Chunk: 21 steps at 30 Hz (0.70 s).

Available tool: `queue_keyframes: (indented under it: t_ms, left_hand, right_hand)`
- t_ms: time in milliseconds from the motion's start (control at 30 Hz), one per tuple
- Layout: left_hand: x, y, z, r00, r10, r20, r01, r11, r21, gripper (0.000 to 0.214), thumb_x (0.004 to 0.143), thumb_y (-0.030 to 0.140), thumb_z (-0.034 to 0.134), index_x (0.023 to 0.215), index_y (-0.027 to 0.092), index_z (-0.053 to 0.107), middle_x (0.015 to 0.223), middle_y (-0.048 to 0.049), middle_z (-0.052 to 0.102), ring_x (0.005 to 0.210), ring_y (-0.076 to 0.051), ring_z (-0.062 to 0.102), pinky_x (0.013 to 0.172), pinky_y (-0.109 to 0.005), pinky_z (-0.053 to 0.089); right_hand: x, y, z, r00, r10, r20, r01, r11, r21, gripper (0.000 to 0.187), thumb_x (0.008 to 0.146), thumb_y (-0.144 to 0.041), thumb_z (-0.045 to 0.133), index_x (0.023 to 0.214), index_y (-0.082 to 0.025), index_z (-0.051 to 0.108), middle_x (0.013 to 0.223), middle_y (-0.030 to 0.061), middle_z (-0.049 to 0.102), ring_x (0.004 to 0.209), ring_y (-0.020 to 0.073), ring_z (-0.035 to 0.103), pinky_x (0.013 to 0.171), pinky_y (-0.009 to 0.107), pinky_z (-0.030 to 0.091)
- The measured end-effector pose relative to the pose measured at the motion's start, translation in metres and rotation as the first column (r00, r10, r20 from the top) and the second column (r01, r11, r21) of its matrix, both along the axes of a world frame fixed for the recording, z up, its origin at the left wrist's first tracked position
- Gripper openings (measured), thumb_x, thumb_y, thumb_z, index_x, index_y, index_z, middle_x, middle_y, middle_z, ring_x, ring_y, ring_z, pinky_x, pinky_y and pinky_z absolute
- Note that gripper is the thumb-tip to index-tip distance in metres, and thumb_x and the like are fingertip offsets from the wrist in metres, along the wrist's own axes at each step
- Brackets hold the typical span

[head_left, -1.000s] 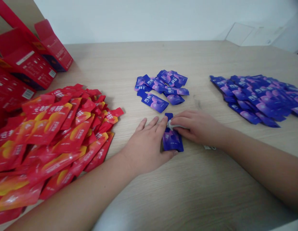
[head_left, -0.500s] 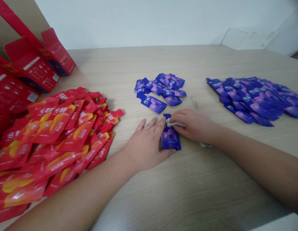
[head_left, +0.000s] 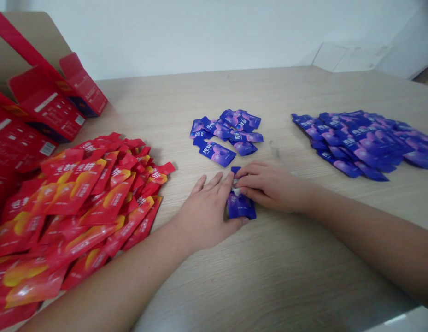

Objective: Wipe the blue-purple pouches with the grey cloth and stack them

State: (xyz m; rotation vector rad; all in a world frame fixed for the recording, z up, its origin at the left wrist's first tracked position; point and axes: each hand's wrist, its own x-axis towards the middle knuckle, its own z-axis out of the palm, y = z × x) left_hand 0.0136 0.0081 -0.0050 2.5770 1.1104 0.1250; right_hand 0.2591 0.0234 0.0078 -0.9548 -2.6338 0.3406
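Note:
A purple sachet [head_left: 242, 207] with a short spout-like top lies flat on the table between my hands. My left hand [head_left: 208, 212] rests beside it, fingers spread, with the index fingertip near its top and the thumb on its lower edge. Over the sachet's upper half, my right hand [head_left: 269, 184] has its fingers drawn together on a small white item [head_left: 236, 190]. Only a bit of that white item shows, so I cannot tell its kind. Just beyond my hands is a small group of purple sachets [head_left: 218, 153].
A big heap of red and orange sachets [head_left: 77, 189] covers the left side. Behind it stand red open-topped cartons [head_left: 56, 103]. A larger heap of purple sachets [head_left: 366, 143] lies at the right. The wooden table [head_left: 269, 272] ends at a white wall [head_left: 200, 37].
My right hand has moved slightly left over the sachet and now covers most of the white item, which stuck out more before. The view has shifted a little; my left hand stays put.

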Motion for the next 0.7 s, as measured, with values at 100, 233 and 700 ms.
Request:
queue_keyframes:
  t_ms: [100,233,700]
  left_hand:
    - [-0.0001,-0.0001,0.0002,1.0,0.0,-0.001,0.0,1.0,0.001,0.107,0.098,0.069,0.063,0.175,0.009,0.02,0.176,-0.0223,0.037,0.167,-0.037,0.032,0.137,-0.061,0.018]
    - [0.0002,-0.0004,0.0017,1.0,0.0,-0.012,0.0,1.0,0.0,0.107,0.098,0.068,0.062,0.174,0.006,0.019,0.175,-0.0238,0.038,0.167,-0.038,0.032,0.137,-0.063,0.018]
    - [-0.0012,-0.0009,0.0024,0.999,-0.014,-0.035,0.014,1.0,0.003,0.112,0.099,0.076,0.058,0.175,0.005,0.017,0.177,-0.0253,0.033,0.168,-0.038,0.028,0.137,-0.061,0.016]
  right_hand:
    - [0.0001,0.0027,-0.0017,1.0,-0.021,-0.011,0.02,0.999,-0.046,0.018,0.107,-0.029,0.062,0.108,-0.024,0.079,0.121,0.0098,0.078,0.115,0.0271,0.071,0.107,0.048,0.055]
    - [-0.001,0.0036,-0.0041,0.994,-0.096,-0.045,0.089,0.988,-0.126,0.011,0.102,-0.026,0.066,0.105,-0.023,0.077,0.116,0.0084,0.08,0.112,0.0269,0.073,0.105,0.047,0.056]
    - [-0.0034,0.0082,-0.0066,0.97,-0.223,0.099,0.225,0.974,-0.008,0.022,0.101,-0.021,0.061,0.117,-0.022,0.077,0.114,0.0102,0.077,0.105,0.0286,0.073,0.095,0.043,0.056]
